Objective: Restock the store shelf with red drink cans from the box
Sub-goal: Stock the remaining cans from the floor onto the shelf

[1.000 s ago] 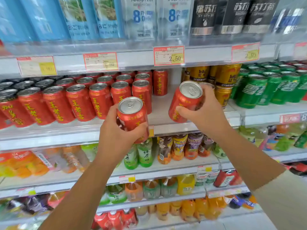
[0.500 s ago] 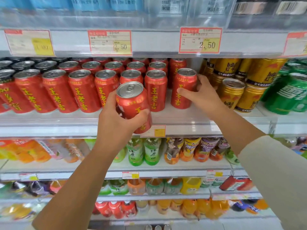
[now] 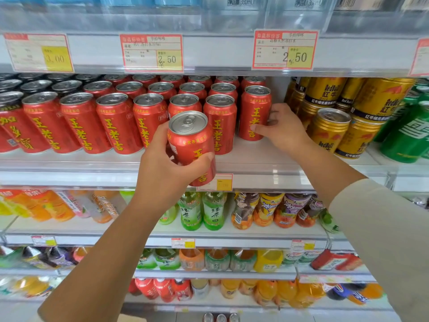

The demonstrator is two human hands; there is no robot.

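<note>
Red cans [image 3: 116, 122] line the shelf [image 3: 267, 159]; left fingers [image 3: 199, 162] grip tilted can [image 3: 190, 140], right fingers [image 3: 261, 129] grip end can [image 3: 254, 112].

Head camera faces the shelf [image 3: 267, 159] close, slightly downward.

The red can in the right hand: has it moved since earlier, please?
Yes: the red metal drink can moved inward onto the pale shelf, joining the red cans' row.
</note>
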